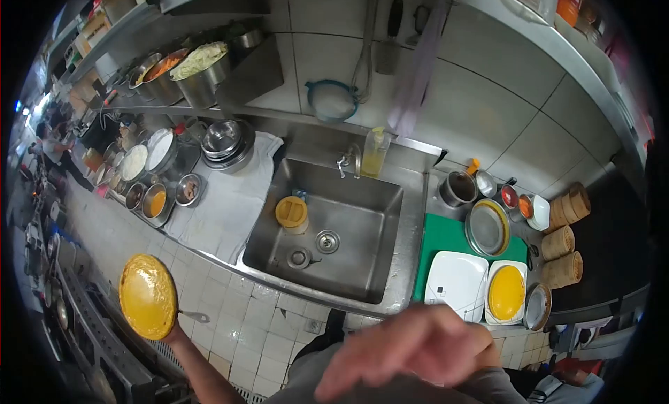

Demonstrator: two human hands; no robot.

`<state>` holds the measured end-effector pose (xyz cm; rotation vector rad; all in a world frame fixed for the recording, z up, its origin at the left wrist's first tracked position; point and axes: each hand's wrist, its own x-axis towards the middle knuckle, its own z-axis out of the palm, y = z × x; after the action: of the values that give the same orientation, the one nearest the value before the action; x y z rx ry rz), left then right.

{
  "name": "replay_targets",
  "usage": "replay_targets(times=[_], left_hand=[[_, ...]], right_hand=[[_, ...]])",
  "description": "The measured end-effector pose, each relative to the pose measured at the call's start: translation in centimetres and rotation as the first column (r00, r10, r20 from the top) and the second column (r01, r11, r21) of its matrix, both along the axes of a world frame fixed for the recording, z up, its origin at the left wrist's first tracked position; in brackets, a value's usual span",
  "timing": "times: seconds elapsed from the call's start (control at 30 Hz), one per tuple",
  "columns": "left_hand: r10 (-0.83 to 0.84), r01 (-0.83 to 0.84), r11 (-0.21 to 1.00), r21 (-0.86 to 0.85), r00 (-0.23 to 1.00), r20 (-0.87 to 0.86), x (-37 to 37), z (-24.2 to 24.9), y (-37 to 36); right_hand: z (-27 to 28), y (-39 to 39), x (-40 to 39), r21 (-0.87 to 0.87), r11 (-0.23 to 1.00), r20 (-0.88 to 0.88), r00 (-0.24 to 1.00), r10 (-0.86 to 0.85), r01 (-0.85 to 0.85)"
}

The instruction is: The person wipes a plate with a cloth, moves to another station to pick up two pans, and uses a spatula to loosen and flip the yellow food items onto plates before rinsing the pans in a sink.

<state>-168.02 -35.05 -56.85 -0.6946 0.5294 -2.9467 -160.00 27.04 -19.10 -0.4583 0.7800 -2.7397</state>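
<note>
- A round yellow disc [148, 296], glossy and smooth-faced with a raised rim, is held out over the tiled floor [240, 327], left of the sink.
- The disc is grasped near its lower edge by the left grip [174, 332].
- The right grip [418, 345] is blurred, raised before the body; whether anything is held cannot be told.
- In the square steel sink [359, 230], a yellow-lidded tub [292, 214] is seen.
- On the right-hand surface, a flat green board [442, 231] is partly covered by a glossy white plate [456, 271].
- Beside it, a second yellow round [506, 293] is carried on a white dish [493, 316].
- The left-hand surface is draped with creased white cloth [219, 216].
</note>
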Motion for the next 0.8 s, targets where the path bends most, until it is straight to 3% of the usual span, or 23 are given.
replay_targets(times=[0.07, 0.1, 0.13, 0.17, 0.2, 0.27, 0.33, 0.4, 0.43, 0.47, 0.5, 0.53, 0.57, 0.6, 0.7, 0.77, 0.8], left_hand=[[0.087, -0.081, 0.989, -0.12, 0.995, 0.045, -0.1, 1.7, 2.1], [0.13, -0.116, 0.977, -0.18, 0.989, 0.068, -0.2, 2.6, 3.7], [0.18, -0.154, 0.958, -0.242, 0.98, 0.09, -0.5, 3.3, 5.4], [0.221, -0.179, 0.936, -0.302, 0.969, 0.109, -1.1, 4.1, 7.3], [0.253, -0.195, 0.913, -0.359, 0.96, 0.123, -1.8, 5.0, 9.2], [0.294, -0.199, 0.876, -0.44, 0.942, 0.159, -3.4, 6.5, 12.9], [0.303, -0.174, 0.847, -0.502, 0.934, 0.188, -5.2, 7.9, 16.7], [0.291, -0.135, 0.832, -0.537, 0.932, 0.216, -6.9, 9.2, 20.4], [0.275, -0.107, 0.829, -0.55, 0.933, 0.233, -7.7, 9.7, 22.3], [0.259, -0.082, 0.827, -0.557, 0.934, 0.247, -8.4, 10.5, 23.9], [0.243, -0.06, 0.824, -0.564, 0.936, 0.254, -9.1, 11.1, 25.3], [0.222, -0.037, 0.824, -0.565, 0.939, 0.263, -9.4, 11.6, 26.8], [0.2, -0.009, 0.825, -0.565, 0.94, 0.277, -9.7, 12.1, 28.1], [0.179, 0.015, 0.823, -0.568, 0.942, 0.284, -10.2, 12.6, 29.6], [0.092, 0.097, 0.821, -0.563, 0.95, 0.299, -11.5, 13.9, 33.6], [0.024, 0.157, 0.819, -0.551, 0.952, 0.306, -12.0, 14.9, 36.0], [-0.011, 0.191, 0.813, -0.55, 0.949, 0.314, -12.1, 15.2, 37.2]], right_hand=[[-8.3, 0.9, -3.1, 0.271, 0.963, -0.13, 0.991, 0.032, 0.004], [-11.4, 0.5, -3.9, 0.655, 0.745, -0.202, 0.979, 0.009, 0.129], [-14.4, 0.0, -4.3, 0.894, 0.37, -0.284, 0.958, 0.028, 0.254], [-17.8, -0.4, -3.9, 0.966, 0.192, -0.197, 0.975, 0.102, 0.175], [-21.7, -0.4, -2.8, 0.995, -0.003, -0.102, 0.982, 0.161, 0.104], [-30.8, 1.1, 1.5, 0.914, 0.404, 0.035, 0.999, -0.014, -0.026], [-35.7, 5.2, 7.6, 0.937, 0.319, 0.198, 0.968, -0.155, -0.141], [-39.0, 8.3, 16.2, 0.994, 0.092, 0.091, 0.864, -0.496, -0.052], [-44.5, 10.3, 22.6, 0.968, -0.015, 0.189, 0.765, -0.615, -0.252], [-54.8, 13.1, 31.5, 0.993, -0.076, 0.017, 0.769, -0.639, -0.086], [-64.5, 15.2, 38.5, 0.748, -0.622, -0.347, 0.936, -0.065, 0.234], [-59.8, 13.2, 41.7, 0.856, -0.416, 0.13, 0.906, -0.402, -0.307], [-56.9, 11.4, 41.6, 0.816, -0.288, 0.322, 0.809, -0.491, -0.5], [-55.7, 10.6, 41.5, 0.792, -0.214, 0.404, 0.754, -0.519, -0.571], [-52.3, 10.4, 37.7, 0.844, -0.016, 0.435, 0.701, -0.566, -0.537], [-47.4, 11.8, 30.6, 0.938, 0.136, 0.335, 0.734, -0.591, -0.319], [-44.1, 12.1, 26.7, 0.972, 0.144, 0.233, 0.766, -0.599, -0.184]])
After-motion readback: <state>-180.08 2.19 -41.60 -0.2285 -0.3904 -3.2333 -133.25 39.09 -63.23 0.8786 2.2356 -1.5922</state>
